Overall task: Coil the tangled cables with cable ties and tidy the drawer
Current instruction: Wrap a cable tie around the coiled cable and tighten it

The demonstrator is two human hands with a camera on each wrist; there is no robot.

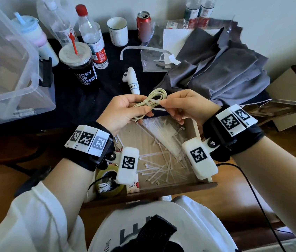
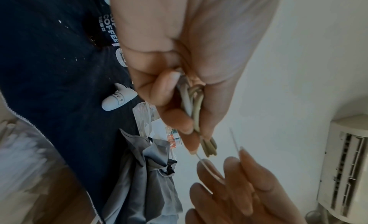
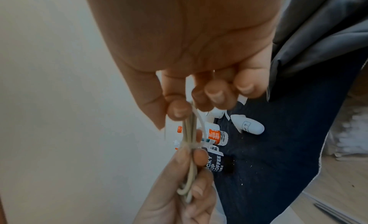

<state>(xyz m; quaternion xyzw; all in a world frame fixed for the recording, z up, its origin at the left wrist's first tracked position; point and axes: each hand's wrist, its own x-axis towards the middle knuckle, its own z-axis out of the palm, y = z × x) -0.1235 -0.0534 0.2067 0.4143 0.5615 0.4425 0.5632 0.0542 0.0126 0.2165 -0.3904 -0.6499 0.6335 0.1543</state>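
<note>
Dark cup [image 1: 85,77] reads "LUCKY CUP COFFEE".
</note>
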